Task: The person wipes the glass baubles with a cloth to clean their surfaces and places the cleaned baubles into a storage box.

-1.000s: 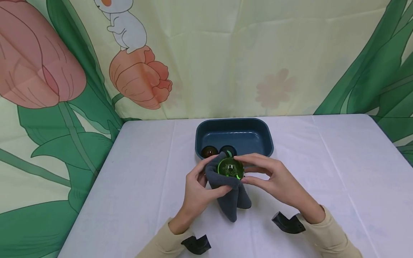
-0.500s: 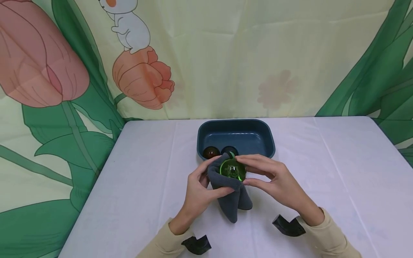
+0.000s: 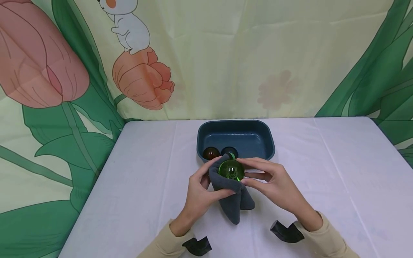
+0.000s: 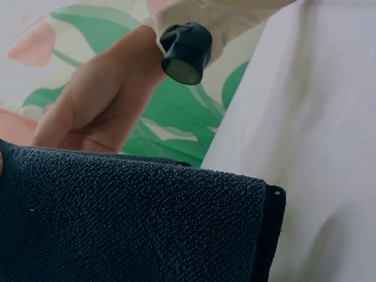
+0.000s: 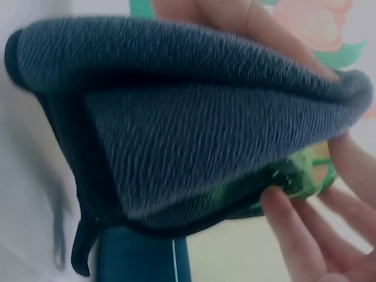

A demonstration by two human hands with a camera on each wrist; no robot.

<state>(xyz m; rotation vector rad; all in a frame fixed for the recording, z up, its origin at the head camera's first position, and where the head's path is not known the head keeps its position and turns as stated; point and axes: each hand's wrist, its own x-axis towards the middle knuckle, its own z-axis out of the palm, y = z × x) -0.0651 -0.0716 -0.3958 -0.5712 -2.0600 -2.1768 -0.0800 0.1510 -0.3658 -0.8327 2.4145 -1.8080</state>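
My left hand grips a dark grey-blue terry cloth, thumb in front and fingers behind. The cloth wraps the left side and underside of a clear green ball, and its two loose ends hang down. From the right, my right hand pinches the ball between thumb and fingertips. In the left wrist view the cloth covers the ball and hides most fingertips. Folded cloth fills much of the right wrist view, with part of the green ball showing at the right fingers.
Just behind the hands is a dark blue rectangular tray. A dark red-brown ball and a darker ball lie in its near left part. White cloth covers the table; a printed curtain hangs behind it.
Both hands keep their hold on cloth and ball. The ball, cloth and right hand have shifted slightly, a little lower in view. Tray contents look the same.
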